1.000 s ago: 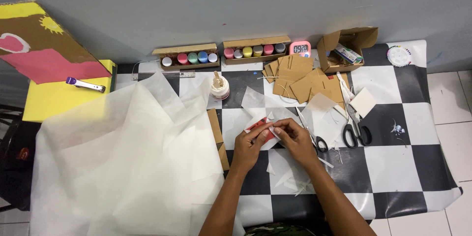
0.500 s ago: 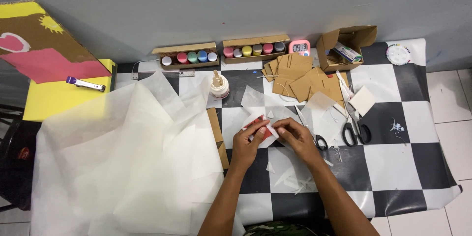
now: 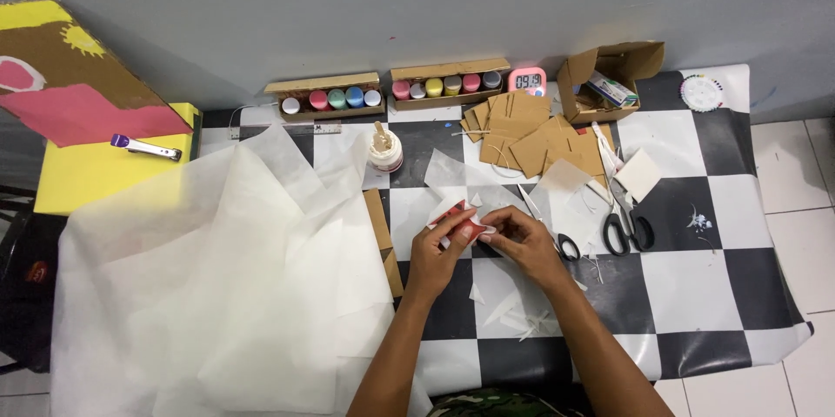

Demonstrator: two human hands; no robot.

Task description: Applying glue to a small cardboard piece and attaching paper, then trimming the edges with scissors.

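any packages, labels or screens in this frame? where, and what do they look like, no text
Left paint tray: back edge, left of centre; long cardboard box, row of coloured pots.
Right paint tray: beside it; same kind.
Timer: right of the trays; small pink case, pale digit screen.
Open carton: back right; brown, flaps up, a packet inside.
Glue jar: before the trays; white, stick in it.

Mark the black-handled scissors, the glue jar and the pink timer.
black-handled scissors (image 3: 624, 227): head view, on the handle loops.
glue jar (image 3: 384, 153): head view, on the jar's white body.
pink timer (image 3: 527, 80): head view, on the front face.
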